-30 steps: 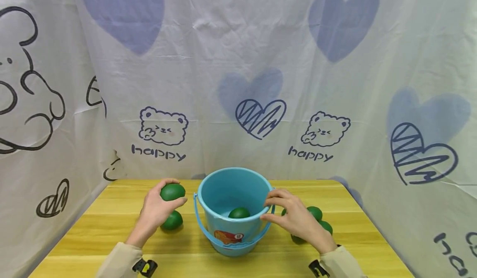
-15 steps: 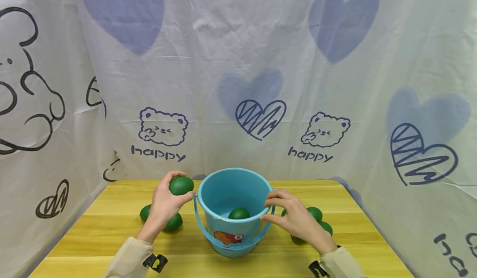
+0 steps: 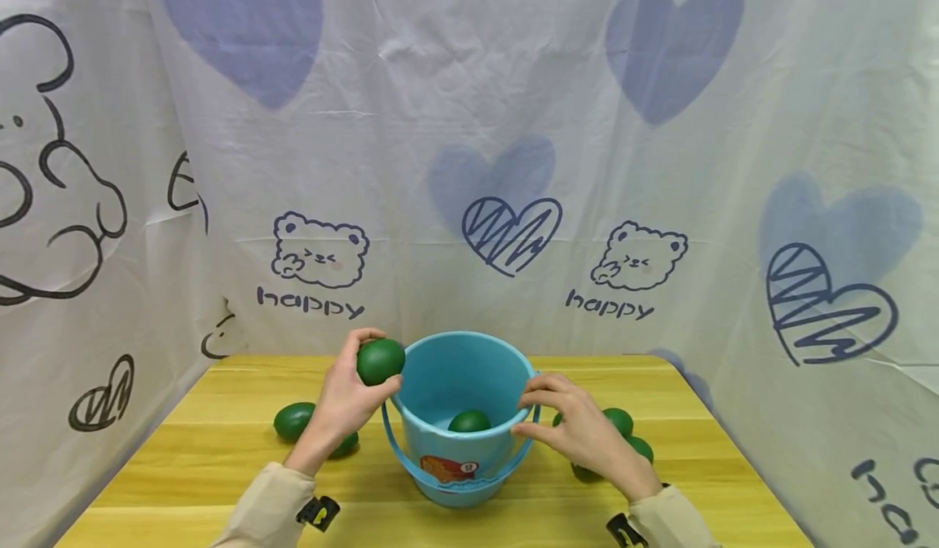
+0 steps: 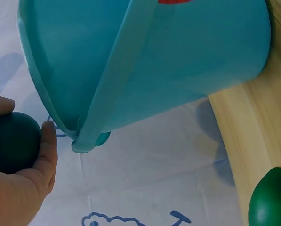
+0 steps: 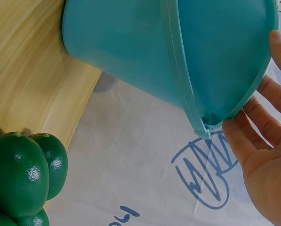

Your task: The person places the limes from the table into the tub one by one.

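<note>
Green fruit [image 3: 381, 361], gripped by the left hand [image 3: 348, 391], is right beside the blue bucket [image 3: 421, 440]; the right hand [image 3: 575, 424], fingers loosely spread, touches its rim. Another fruit [image 3: 469, 422] lies inside; more fruits [image 3: 294, 422] on the wooden table [image 3: 183, 470] are partly hidden by both arms [image 3: 308, 452].

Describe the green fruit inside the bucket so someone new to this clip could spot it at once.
On the wooden table stands a blue bucket. Low inside it, behind the near rim, lies the green fruit. Unlike the held fruit in the left hand and the loose fruits on the table, it is the only one seen inside the bucket.
</note>
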{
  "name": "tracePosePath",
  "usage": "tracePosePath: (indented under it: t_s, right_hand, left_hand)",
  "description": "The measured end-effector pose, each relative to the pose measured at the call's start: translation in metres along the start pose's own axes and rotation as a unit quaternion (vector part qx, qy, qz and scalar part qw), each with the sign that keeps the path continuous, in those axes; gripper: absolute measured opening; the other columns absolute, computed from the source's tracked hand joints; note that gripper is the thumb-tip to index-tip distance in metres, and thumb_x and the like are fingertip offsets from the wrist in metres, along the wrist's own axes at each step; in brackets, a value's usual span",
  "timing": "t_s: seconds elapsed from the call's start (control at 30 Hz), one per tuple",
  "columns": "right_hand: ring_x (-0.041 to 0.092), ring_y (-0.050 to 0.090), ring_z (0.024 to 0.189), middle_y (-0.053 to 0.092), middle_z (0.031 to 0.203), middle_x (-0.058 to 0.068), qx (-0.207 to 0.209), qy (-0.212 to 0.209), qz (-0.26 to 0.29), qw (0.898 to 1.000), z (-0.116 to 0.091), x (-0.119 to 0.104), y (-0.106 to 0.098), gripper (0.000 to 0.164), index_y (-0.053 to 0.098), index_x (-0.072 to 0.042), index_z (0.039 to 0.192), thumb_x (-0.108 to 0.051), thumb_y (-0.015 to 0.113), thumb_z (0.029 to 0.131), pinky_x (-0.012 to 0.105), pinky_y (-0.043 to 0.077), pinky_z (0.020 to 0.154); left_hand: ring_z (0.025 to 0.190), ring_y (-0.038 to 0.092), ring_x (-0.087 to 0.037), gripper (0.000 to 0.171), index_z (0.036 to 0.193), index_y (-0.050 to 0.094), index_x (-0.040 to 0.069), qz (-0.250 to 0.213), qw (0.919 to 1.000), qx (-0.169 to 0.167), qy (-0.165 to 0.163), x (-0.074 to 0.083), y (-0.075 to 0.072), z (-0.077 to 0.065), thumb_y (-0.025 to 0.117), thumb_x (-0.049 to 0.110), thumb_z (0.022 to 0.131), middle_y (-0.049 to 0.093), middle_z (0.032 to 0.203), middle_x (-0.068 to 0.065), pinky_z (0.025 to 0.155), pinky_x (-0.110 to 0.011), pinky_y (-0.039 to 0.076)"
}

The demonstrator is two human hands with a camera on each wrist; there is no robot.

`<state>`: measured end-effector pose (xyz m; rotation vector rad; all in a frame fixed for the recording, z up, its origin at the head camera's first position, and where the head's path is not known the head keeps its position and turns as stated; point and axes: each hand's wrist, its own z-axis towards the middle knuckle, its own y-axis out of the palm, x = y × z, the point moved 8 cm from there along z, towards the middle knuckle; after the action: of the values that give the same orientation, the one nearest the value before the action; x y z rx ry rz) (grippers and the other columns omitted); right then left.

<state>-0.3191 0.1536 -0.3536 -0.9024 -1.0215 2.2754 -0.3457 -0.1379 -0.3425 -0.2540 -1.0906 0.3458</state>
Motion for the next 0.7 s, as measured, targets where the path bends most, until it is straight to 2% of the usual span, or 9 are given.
tracePosePath:
  t_s: [0.13,0.23,0.33,0.53,0.7]
  right_hand:
    - [0.012,0.058,0.11,0.063,0.114,-0.01,0.002,-0.002,-0.002,1.0,0.0,0.0,0.0,0.03,0.072,-0.028,0.097,-0.054,0.07,0.082,0.04,0.056,0.092]
    - [0.013,0.058,0.111,0.062,0.114,-0.011,0.001,-0.001,-0.001,1.0,0.0,0.0,0.0,0.03,0.071,-0.029,0.097,-0.054,0.071,0.082,0.039,0.056,0.092]
    - [0.013,0.058,0.111,0.063,0.114,-0.009,0.001,0.0,0.0,1.0,0.001,0.0,0.0,0.03,0.071,-0.029,0.097,-0.054,0.071,0.082,0.04,0.056,0.092]
    - [0.012,0.058,0.109,0.063,0.114,-0.01,0.005,-0.005,0.0,1.0,0.001,0.0,0.0,0.029,0.072,-0.029,0.097,-0.053,0.071,0.082,0.039,0.056,0.091]
    - [0.012,0.058,0.109,0.062,0.114,-0.012,0.008,-0.012,0.002,1.0,0.001,0.0,0.0,0.028,0.072,-0.028,0.097,-0.052,0.071,0.082,0.038,0.057,0.09]
  left_hand:
    - [0.088,0.06,-0.028,0.063,0.129,0.04,0.01,0.023,0.9985,-0.004,0.049,0.008,0.006,-0.001,0.077,0.003,0.079,0.058,0.115,-0.018,0.068,-0.032,0.055]
    - [0.09,0.059,-0.026,0.061,0.128,0.045,0.009,0.054,0.994,-0.002,0.095,0.016,0.01,-0.003,0.079,0.004,0.078,0.057,0.118,-0.016,0.07,-0.031,0.055]
    - [0.095,0.059,-0.027,0.06,0.128,0.05,0.01,0.08,0.9886,0.0,0.128,0.022,0.014,-0.004,0.081,0.004,0.077,0.052,0.121,-0.015,0.073,-0.033,0.056]
    - [0.101,0.061,-0.026,0.065,0.129,0.052,0.009,0.107,0.982,-0.01,0.155,0.025,0.023,-0.005,0.084,0.003,0.073,0.057,0.119,-0.013,0.081,-0.04,0.058]
    - [0.099,0.063,-0.025,0.066,0.129,0.054,0.005,0.119,0.978,-0.01,0.171,0.023,0.027,-0.007,0.087,0.004,0.071,0.062,0.118,-0.013,0.08,-0.039,0.058]
